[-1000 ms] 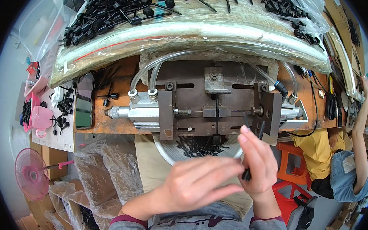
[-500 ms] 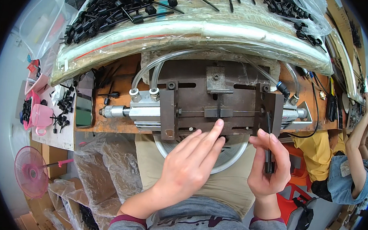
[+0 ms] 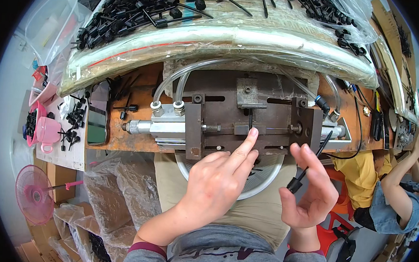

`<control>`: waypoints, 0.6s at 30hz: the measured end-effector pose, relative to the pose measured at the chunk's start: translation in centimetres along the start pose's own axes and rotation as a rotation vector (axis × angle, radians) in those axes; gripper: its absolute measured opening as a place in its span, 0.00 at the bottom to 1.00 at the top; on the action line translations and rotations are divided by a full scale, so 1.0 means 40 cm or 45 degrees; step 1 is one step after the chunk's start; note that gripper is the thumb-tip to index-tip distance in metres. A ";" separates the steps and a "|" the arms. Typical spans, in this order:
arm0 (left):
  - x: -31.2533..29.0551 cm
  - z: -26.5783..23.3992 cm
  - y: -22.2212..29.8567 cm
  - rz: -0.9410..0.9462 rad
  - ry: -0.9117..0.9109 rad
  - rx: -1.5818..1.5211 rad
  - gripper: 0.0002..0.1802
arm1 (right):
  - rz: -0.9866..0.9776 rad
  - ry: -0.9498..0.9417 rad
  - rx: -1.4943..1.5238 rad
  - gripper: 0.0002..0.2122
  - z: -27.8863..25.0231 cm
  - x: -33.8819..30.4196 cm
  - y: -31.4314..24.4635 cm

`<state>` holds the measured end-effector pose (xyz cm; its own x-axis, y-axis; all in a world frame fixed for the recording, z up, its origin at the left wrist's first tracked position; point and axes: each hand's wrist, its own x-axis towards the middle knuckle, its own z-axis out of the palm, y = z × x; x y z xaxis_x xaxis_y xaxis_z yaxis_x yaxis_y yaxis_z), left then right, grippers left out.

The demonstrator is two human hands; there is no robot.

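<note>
A dark metal clamping fixture (image 3: 231, 91) lies in front of me, with a small split block (image 3: 241, 129) at its middle. A thin black rod (image 3: 251, 118) stands in the block and reaches back toward a metal bracket (image 3: 247, 96). My left hand (image 3: 216, 179) is at the block, index finger stretched out to the rod's near end, the other fingers loosely bent. To the right of the fixture my right hand (image 3: 313, 197) holds a black rod with a knobbed end (image 3: 294, 185), tilted with its thin end up and right.
Pneumatic cylinders (image 3: 168, 131) with clear hoses (image 3: 167, 83) flank the fixture. Many black knobbed rods (image 3: 130, 11) are heaped on a plastic-wrapped ledge (image 3: 224, 38) behind. A round white basket (image 3: 264, 182) sits below the bench edge. Another person's arm (image 3: 404, 167) is at far right.
The cylinder shafts at both sides have come inward toward the block. In my right hand the rod has swung from nearly upright to tilted. My left index finger stays at the block.
</note>
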<state>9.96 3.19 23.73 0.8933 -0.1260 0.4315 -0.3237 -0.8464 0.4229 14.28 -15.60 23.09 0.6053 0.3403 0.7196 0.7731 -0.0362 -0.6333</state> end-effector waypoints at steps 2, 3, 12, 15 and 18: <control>-0.004 0.003 -0.005 -0.002 0.024 -0.031 0.16 | 0.094 -0.143 -0.129 0.24 -0.020 0.012 -0.025; -0.008 0.007 -0.010 0.001 0.046 -0.049 0.16 | 0.139 -0.215 -0.192 0.22 -0.027 0.017 -0.037; -0.096 -0.055 -0.015 0.061 -0.373 -0.421 0.12 | 0.145 -0.477 -0.485 0.14 0.029 0.046 -0.023; -0.128 -0.048 -0.008 0.043 -0.574 -0.534 0.11 | 0.105 -0.548 -0.574 0.13 0.057 0.044 -0.013; -0.156 -0.013 -0.021 0.028 -0.627 -0.551 0.11 | 0.081 -0.582 -0.702 0.12 0.068 0.052 -0.009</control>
<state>4.48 4.95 21.11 0.8900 -0.4502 0.0719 -0.3481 -0.5691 0.7449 14.74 -12.32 24.06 0.6057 0.6769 0.4183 0.7953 -0.4973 -0.3468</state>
